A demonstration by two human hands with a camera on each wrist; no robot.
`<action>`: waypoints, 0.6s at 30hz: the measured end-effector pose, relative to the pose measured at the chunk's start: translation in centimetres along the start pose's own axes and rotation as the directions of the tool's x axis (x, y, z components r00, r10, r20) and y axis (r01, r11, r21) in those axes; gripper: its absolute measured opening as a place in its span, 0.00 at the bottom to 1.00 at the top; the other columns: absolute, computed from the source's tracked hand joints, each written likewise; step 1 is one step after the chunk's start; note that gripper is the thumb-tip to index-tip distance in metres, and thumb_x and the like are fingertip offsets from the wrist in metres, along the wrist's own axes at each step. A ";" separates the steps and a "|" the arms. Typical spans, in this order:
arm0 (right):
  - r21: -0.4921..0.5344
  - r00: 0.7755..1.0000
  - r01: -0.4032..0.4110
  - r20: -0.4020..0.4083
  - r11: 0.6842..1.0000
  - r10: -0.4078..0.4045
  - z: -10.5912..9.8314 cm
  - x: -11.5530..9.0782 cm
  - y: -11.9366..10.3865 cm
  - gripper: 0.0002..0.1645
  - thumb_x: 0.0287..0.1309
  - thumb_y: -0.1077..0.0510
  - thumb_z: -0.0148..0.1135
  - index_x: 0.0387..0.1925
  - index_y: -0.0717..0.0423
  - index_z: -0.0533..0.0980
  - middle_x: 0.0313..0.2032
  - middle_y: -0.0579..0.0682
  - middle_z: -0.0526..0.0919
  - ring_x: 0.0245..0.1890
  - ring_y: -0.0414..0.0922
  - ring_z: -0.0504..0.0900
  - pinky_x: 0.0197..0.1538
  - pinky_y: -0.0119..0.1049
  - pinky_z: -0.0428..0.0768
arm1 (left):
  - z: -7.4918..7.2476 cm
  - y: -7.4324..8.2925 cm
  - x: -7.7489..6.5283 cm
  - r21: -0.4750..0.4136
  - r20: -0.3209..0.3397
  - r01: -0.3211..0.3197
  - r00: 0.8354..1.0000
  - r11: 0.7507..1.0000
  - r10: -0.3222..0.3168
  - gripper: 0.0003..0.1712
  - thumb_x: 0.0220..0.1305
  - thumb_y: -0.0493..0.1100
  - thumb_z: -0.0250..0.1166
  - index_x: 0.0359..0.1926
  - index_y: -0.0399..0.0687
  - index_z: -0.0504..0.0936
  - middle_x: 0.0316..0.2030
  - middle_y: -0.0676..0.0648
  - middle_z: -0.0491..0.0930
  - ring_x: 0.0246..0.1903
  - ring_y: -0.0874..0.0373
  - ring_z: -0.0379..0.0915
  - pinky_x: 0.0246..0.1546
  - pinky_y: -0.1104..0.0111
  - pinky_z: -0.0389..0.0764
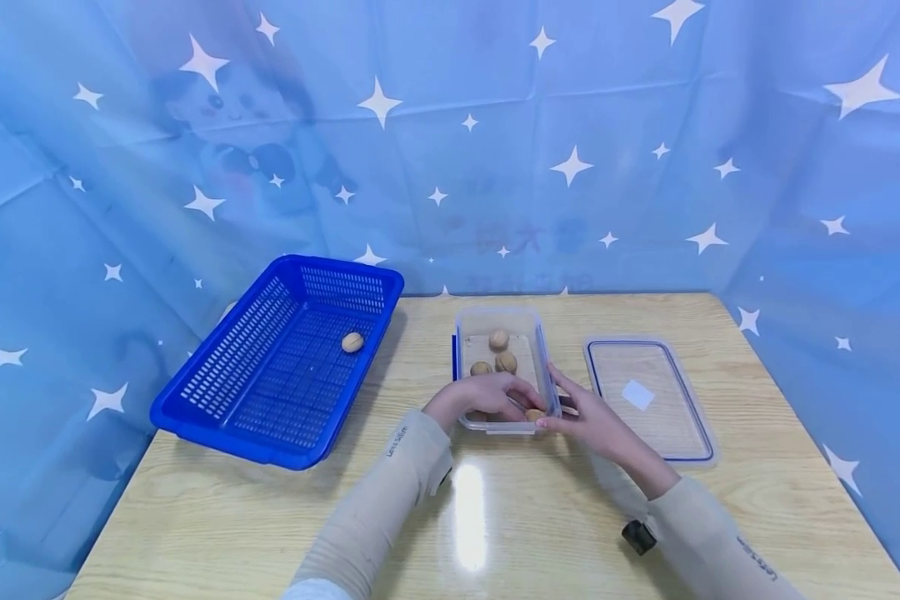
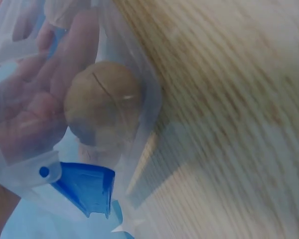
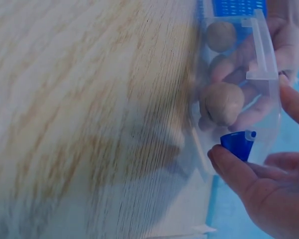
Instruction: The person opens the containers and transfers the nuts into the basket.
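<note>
A clear plastic food container (image 1: 498,320) stands on the table with several walnuts (image 1: 506,362) inside. My left hand (image 1: 495,395) reaches down into its near end, fingers loosely bent right beside a walnut (image 1: 535,414) in the near right corner. Through the clear wall in the left wrist view, this walnut (image 2: 103,102) sits beside the fingers (image 2: 82,47). My right hand (image 1: 588,421) holds the container's right side by its near corner, thumb and fingers spread along the wall. In the right wrist view, one fingertip lies at a blue latch (image 3: 237,146).
A blue perforated basket (image 1: 277,454) stands at the left, with a single walnut (image 1: 352,342) in it. Right of the container lies its clear lid (image 1: 630,417) with a blue seal and a white label. A starry blue curtain (image 1: 457,167) surrounds the wooden table (image 1: 540,533).
</note>
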State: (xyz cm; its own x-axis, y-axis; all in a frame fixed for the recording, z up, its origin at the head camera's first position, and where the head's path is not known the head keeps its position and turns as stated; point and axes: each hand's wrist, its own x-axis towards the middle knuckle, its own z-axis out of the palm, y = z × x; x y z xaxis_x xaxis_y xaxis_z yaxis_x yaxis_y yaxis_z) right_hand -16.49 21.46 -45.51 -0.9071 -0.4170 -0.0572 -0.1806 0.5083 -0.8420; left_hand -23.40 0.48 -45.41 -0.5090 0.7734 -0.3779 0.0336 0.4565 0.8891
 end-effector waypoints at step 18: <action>0.016 1.000 -0.017 0.000 1.000 0.017 0.0 0.1 0.0 0.54 0.65 0.54 0.65 0.78 0.62 0.42 0.76 0.71 0.48 0.69 0.70 0.64 0.65 0.55 0.75 | -0.1 -0.6 0.6 -0.097 -0.032 -0.043 0.999 0.994 0.040 0.19 0.64 0.33 0.65 0.57 0.40 0.78 0.57 0.43 0.80 0.49 0.64 0.75 0.46 0.75 0.80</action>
State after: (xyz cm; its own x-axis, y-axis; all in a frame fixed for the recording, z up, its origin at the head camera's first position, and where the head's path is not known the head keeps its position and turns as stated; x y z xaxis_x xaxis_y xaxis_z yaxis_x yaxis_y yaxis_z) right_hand -16.58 21.41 -45.55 -0.9101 -0.4082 -0.0715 -0.1590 0.5032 -0.8494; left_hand -23.76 0.65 -46.11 -0.5349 0.7764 -0.3333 -0.0279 0.3780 0.9254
